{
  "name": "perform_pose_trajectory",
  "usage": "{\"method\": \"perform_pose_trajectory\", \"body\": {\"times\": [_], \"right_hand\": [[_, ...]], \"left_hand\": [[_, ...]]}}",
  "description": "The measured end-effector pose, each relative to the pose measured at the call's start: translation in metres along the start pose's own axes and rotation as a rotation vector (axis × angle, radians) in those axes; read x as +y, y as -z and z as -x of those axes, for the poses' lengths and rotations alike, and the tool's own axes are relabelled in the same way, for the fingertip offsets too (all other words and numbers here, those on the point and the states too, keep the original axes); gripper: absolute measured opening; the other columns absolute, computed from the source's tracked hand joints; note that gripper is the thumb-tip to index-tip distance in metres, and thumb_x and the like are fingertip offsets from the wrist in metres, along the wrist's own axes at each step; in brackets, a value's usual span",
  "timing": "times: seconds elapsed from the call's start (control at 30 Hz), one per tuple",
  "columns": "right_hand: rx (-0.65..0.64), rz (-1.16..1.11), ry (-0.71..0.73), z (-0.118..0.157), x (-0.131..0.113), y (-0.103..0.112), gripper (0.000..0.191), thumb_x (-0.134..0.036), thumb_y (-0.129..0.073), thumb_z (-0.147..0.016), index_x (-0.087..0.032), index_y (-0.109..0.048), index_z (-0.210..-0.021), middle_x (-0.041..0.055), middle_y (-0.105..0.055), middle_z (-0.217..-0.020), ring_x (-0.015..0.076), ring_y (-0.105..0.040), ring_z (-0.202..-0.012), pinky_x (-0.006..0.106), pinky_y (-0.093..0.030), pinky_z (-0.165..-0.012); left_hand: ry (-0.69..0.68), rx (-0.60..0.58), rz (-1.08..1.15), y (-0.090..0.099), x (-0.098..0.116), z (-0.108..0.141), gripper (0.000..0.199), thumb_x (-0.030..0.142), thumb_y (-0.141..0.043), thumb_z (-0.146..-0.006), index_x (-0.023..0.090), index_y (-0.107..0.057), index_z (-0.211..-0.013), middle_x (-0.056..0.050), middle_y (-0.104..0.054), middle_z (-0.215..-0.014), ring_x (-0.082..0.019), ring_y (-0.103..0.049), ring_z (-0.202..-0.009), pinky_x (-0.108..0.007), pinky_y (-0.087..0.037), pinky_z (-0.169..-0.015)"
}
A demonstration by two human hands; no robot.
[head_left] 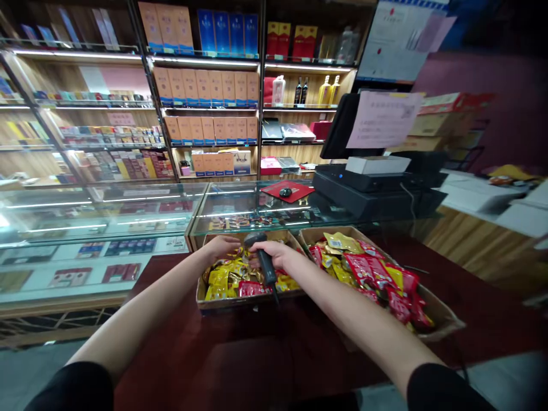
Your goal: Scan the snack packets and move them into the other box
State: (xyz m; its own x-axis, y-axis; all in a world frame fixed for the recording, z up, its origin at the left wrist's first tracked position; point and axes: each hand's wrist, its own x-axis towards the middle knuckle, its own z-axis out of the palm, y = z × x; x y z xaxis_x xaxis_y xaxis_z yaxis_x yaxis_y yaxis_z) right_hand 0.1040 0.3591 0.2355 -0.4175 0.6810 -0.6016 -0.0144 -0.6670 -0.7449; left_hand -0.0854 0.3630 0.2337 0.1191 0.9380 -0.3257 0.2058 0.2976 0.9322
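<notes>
A black handheld barcode scanner (pixel 266 267) is in my right hand (pixel 274 254), its head pointing away from me and its cable end hanging toward me. Under it stands a cardboard box (pixel 231 303) filled with yellow and red snack packets (pixel 220 283). To the scanner's left, my left hand (pixel 221 246) hovers over the far left part of that box, fingers loosely stretched and apart. Whether its fingertips touch a packet is hard to see. A second cardboard box (pixel 445 328) on the right holds red, yellow and gold packets (pixel 363 265).
Beyond the boxes runs a glass display counter (pixel 171 225) bearing a red mat (pixel 274 189) and a black mouse (pixel 285 193). A monitor (pixel 340 127) and a dark cash drawer (pixel 368 200) stand at the right. Shelves of boxed goods (pixel 205 85) line the back wall.
</notes>
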Motion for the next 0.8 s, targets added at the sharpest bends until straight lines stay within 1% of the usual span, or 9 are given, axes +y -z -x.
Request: {"method": "perform_pose_trajectory", "body": {"times": [0.13, 0.2, 0.27, 0.33, 0.43, 0.5, 0.57, 0.67, 0.8], "right_hand": [[0.053, 0.106, -0.045, -0.012, 0.010, -0.013, 0.006, -0.013, -0.059, -0.076, -0.012, -0.055, -0.072, -0.0008, -0.055, -0.055, 0.0099, -0.056, -0.046, 0.024, -0.054, -0.055], [0.077, 0.123, -0.059, -0.017, 0.013, -0.016, 0.008, -0.012, -0.057, -0.076, -0.012, -0.053, -0.069, -0.0020, -0.052, -0.051, 0.0089, -0.052, -0.042, 0.023, -0.053, -0.051], [0.099, 0.129, -0.066, -0.022, 0.016, -0.018, 0.008, -0.011, -0.057, -0.076, -0.012, -0.053, -0.069, -0.0023, -0.051, -0.050, 0.0091, -0.051, -0.041, 0.022, -0.052, -0.049], [0.115, 0.130, -0.073, -0.027, 0.018, -0.019, 0.007, -0.010, -0.057, -0.075, -0.013, -0.053, -0.070, -0.0021, -0.053, -0.051, 0.0099, -0.053, -0.043, 0.023, -0.053, -0.050], [0.125, 0.120, -0.078, -0.030, 0.021, -0.020, 0.006, -0.009, -0.056, -0.075, -0.013, -0.053, -0.072, -0.0021, -0.054, -0.052, 0.0114, -0.056, -0.046, 0.025, -0.055, -0.052], [0.128, 0.108, -0.075, -0.027, 0.020, -0.017, 0.007, -0.009, -0.056, -0.076, -0.013, -0.053, -0.071, -0.0017, -0.054, -0.051, 0.0116, -0.057, -0.046, 0.024, -0.055, -0.053], [0.132, 0.090, -0.065, -0.021, 0.018, -0.012, 0.010, -0.009, -0.054, -0.077, -0.013, -0.054, -0.068, -0.0010, -0.055, -0.051, 0.0108, -0.057, -0.046, 0.023, -0.055, -0.054], [0.141, 0.059, -0.038, -0.009, 0.012, -0.001, 0.014, -0.007, -0.052, -0.079, -0.012, -0.054, -0.066, -0.0001, -0.057, -0.051, 0.0100, -0.057, -0.046, 0.022, -0.055, -0.056], [0.159, 0.024, 0.028, 0.010, 0.005, 0.014, 0.012, -0.008, -0.056, -0.078, -0.012, -0.055, -0.068, -0.0010, -0.057, -0.048, 0.0096, -0.054, -0.043, 0.021, -0.052, -0.053]], "left_hand": [[-0.213, 0.095, -0.682, 0.002, -0.024, 0.002, 0.024, 0.021, -0.074, -0.062, 0.017, -0.072, -0.086, -0.011, -0.070, -0.086, -0.028, -0.064, -0.091, -0.033, -0.048, -0.081], [-0.256, 0.074, -0.975, 0.000, -0.034, 0.005, 0.028, 0.024, -0.074, -0.060, 0.018, -0.073, -0.088, -0.011, -0.070, -0.087, -0.030, -0.063, -0.094, -0.035, -0.046, -0.085], [-0.312, 0.033, -1.189, -0.004, -0.042, 0.008, 0.035, 0.028, -0.074, -0.059, 0.019, -0.073, -0.093, -0.011, -0.070, -0.092, -0.030, -0.062, -0.096, -0.035, -0.045, -0.087], [-0.396, 0.030, -1.322, -0.007, -0.046, 0.011, 0.040, 0.029, -0.072, -0.061, 0.019, -0.072, -0.099, -0.012, -0.069, -0.097, -0.030, -0.061, -0.099, -0.035, -0.045, -0.087], [-0.428, 0.080, -1.373, -0.008, -0.047, 0.015, 0.037, 0.027, -0.068, -0.065, 0.019, -0.072, -0.102, -0.013, -0.069, -0.099, -0.029, -0.062, -0.098, -0.034, -0.046, -0.084], [-0.408, 0.095, -1.337, -0.007, -0.046, 0.019, 0.034, 0.025, -0.065, -0.070, 0.020, -0.072, -0.102, -0.013, -0.070, -0.098, -0.028, -0.064, -0.095, -0.033, -0.047, -0.081], [-0.448, 0.075, -1.277, -0.004, -0.043, 0.024, 0.032, 0.023, -0.062, -0.074, 0.023, -0.071, -0.105, -0.011, -0.070, -0.099, -0.026, -0.064, -0.096, -0.031, -0.047, -0.081], [-0.701, -0.002, -1.142, -0.003, -0.038, 0.034, 0.034, 0.020, -0.055, -0.082, 0.028, -0.067, -0.113, -0.006, -0.069, -0.108, -0.021, -0.063, -0.102, -0.028, -0.046, -0.086], [-1.121, -0.031, -1.025, -0.012, -0.027, 0.043, 0.036, 0.017, -0.046, -0.088, 0.026, -0.064, -0.117, -0.006, -0.064, -0.119, -0.019, -0.057, -0.112, -0.032, -0.044, -0.094]]}}
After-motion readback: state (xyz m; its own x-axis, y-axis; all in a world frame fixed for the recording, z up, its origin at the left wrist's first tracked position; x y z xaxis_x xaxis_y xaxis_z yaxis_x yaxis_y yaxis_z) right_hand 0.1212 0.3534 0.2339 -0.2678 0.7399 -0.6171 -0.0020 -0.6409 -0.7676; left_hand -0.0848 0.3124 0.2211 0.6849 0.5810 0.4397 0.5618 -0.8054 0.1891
